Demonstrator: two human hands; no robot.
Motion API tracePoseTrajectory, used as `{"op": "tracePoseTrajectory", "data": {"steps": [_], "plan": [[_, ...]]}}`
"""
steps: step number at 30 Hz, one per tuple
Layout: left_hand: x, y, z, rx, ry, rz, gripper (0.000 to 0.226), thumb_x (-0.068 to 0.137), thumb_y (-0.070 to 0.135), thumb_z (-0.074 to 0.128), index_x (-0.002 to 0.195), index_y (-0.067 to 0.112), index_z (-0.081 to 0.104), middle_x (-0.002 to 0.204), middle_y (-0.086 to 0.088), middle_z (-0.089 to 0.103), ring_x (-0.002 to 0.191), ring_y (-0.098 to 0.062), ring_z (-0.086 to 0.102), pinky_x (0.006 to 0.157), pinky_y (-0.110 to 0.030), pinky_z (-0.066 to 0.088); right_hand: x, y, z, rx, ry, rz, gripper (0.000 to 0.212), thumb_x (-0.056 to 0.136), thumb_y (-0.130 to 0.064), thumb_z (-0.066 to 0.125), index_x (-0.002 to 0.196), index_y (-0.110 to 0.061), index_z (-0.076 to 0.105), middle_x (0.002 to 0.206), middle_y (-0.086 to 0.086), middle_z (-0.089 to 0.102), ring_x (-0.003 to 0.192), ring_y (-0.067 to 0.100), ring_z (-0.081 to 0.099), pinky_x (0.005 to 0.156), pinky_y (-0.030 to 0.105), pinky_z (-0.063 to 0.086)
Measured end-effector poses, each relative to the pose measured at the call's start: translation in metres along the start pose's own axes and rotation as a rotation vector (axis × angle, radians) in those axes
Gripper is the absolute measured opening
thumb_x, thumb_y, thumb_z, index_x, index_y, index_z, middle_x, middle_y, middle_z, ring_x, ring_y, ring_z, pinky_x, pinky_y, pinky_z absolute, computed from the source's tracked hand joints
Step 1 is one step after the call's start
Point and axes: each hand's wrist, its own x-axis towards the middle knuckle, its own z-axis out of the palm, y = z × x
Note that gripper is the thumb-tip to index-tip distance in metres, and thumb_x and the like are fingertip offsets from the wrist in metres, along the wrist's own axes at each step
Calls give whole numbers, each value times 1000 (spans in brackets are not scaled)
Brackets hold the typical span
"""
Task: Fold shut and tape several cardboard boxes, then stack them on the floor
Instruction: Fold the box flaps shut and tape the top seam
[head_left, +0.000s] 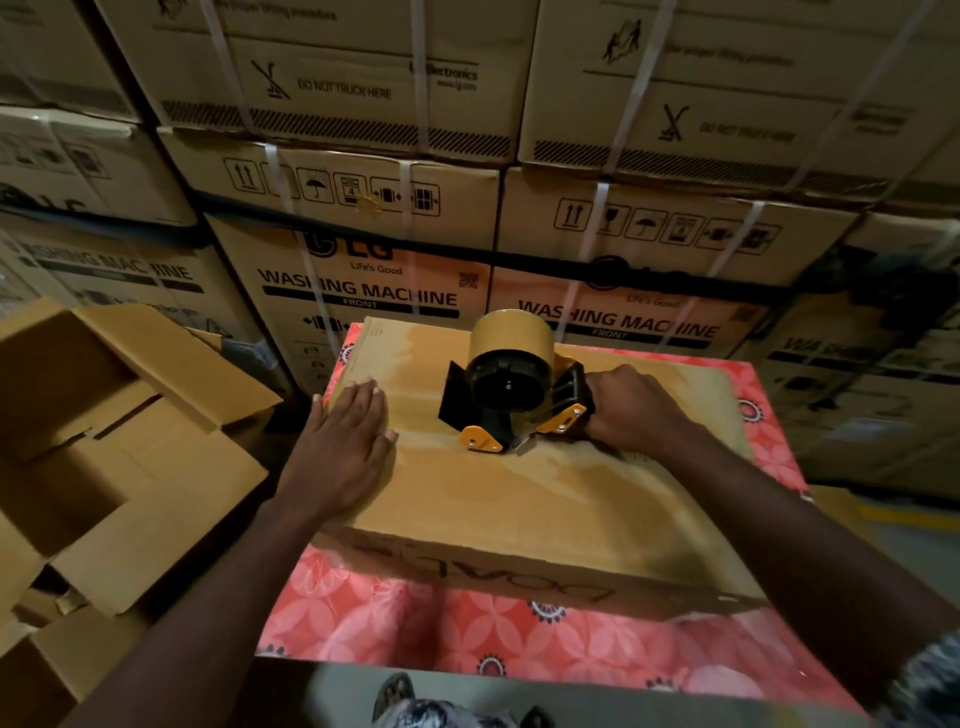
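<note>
A closed cardboard box (545, 499) lies on a table with a red flowered cloth (467, 634). My left hand (343, 441) presses flat on the box's left part, fingers straight. My right hand (631, 408) grips the handle of a black and yellow tape dispenser (511, 395) carrying a roll of brown tape (511, 332). The dispenser's blade end touches the top of the box near its middle. A glossy strip of tape runs across the box top.
Several open, unfolded cardboard boxes (119, 441) lie to the left of the table. A wall of stacked washing machine cartons (363, 234) stands right behind the table. Bare floor (904, 535) shows at the right, and my foot (395, 693) at the bottom.
</note>
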Motion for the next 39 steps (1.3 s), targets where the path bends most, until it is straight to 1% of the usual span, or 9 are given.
{"op": "tracePoseTrajectory", "data": {"steps": [6, 10, 14, 17, 21, 24, 31, 34, 39], "plan": [[1, 9, 1, 0, -9, -70, 82, 94, 62, -3, 162, 17, 6, 170, -1, 0, 156, -18, -5, 125, -55, -5, -39, 61, -20, -72, 2, 61, 32, 84, -59, 71, 86, -29, 62, 75, -5, 65, 70, 18, 62, 58, 28, 42], [5, 56, 5, -20, -11, -218, 85, 94, 56, -1, 160, 3, 8, 169, -16, 2, 156, -31, 1, 124, -55, -2, -41, 63, -9, -36, 38, 70, 27, 85, -49, 73, 91, -24, 65, 79, -1, 68, 75, 23, 65, 60, 28, 41], [11, 130, 19, -90, -61, -91, 85, 96, 59, -2, 160, 3, 0, 168, -17, -6, 155, -30, -6, 126, -48, 0, -42, 66, -6, -43, 84, 41, 27, 85, -47, 72, 94, -23, 65, 83, 2, 69, 77, 25, 64, 63, 29, 40], [14, 174, 26, -67, -86, 24, 86, 92, 59, -7, 162, 11, 10, 169, -13, -2, 156, -28, -7, 126, -47, -2, -43, 68, -3, -43, 80, 32, 25, 87, -47, 70, 95, -24, 64, 83, 1, 67, 73, 22, 58, 63, 29, 41], [13, 187, 23, -71, -78, 39, 87, 89, 60, -4, 161, 16, 20, 169, -10, 13, 156, -27, 0, 125, -45, -1, -43, 71, -4, -40, 78, 12, 23, 87, -47, 69, 93, -25, 63, 83, 2, 67, 76, 26, 63, 66, 34, 53], [12, 186, 24, -54, -94, 39, 90, 89, 63, -7, 162, 14, 12, 170, -8, 6, 156, -24, -3, 126, -46, 0, -41, 78, -6, -80, 82, 8, 23, 85, -45, 70, 96, -25, 65, 83, 2, 65, 74, 25, 60, 64, 33, 52], [11, 185, 25, -29, -120, 13, 91, 89, 65, -10, 161, 11, -6, 168, -7, -14, 155, -19, -10, 126, -44, -1, -63, 180, -12, -117, 90, 69, 40, 77, -67, 60, 89, -30, 64, 76, -11, 64, 68, 16, 62, 60, 31, 54], [11, 192, 25, -15, -114, -30, 85, 93, 61, -4, 161, 10, -6, 168, -7, -14, 156, -21, -10, 126, -44, -1, -76, 223, -2, -80, 133, 67, 35, 80, -64, 52, 89, -31, 60, 77, -8, 63, 70, 15, 63, 61, 35, 55], [20, 251, 32, -56, -93, -82, 78, 104, 55, 10, 159, 2, -4, 167, -18, -11, 155, -31, -9, 127, -46, -1, -88, 221, 1, 5, 165, -28, 25, 75, -56, 44, 70, -32, 49, 59, -12, 49, 57, 13, 52, 51, 27, 39]]}}
